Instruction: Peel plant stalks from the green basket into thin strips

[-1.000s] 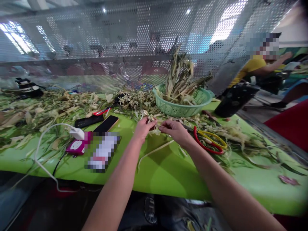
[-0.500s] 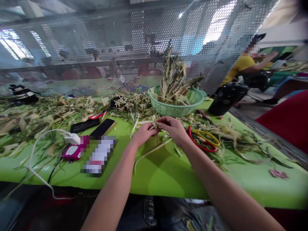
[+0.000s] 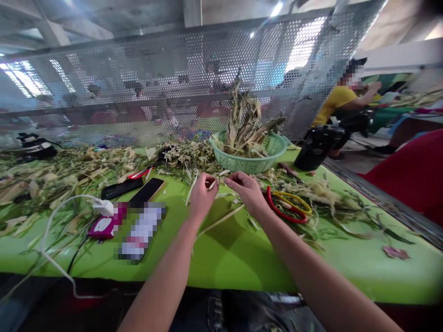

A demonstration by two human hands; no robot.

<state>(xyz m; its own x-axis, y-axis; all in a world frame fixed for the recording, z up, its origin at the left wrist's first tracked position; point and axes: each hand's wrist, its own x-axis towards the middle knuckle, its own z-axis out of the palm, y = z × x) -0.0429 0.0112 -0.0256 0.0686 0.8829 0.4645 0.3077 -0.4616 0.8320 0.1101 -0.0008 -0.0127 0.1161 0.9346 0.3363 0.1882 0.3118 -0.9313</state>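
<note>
My left hand (image 3: pixel 201 193) and my right hand (image 3: pixel 245 189) meet over the green table (image 3: pixel 228 249), just in front of a teal basket (image 3: pixel 249 161) heaped with dried husks. Both hands pinch a small pale husk piece (image 3: pixel 217 180) stretched between their fingertips. A long pale strip (image 3: pixel 221 220) lies on the table under my wrists. Red and yellow scissors (image 3: pixel 289 206) rest just right of my right hand.
Loose husks and leaves (image 3: pixel 69 170) cover the table's back and left. A phone (image 3: pixel 150 190), a pink device with white charger (image 3: pixel 104 219) and cable lie at left. A perforated metal screen (image 3: pixel 173 92) stands behind. Another person in yellow (image 3: pixel 337 103) sits at far right.
The view has tilted up slightly. My hands stayed together near the basket; the husk piece between them has shifted as my fingers worked it, my left hand turning its knuckles up.
</note>
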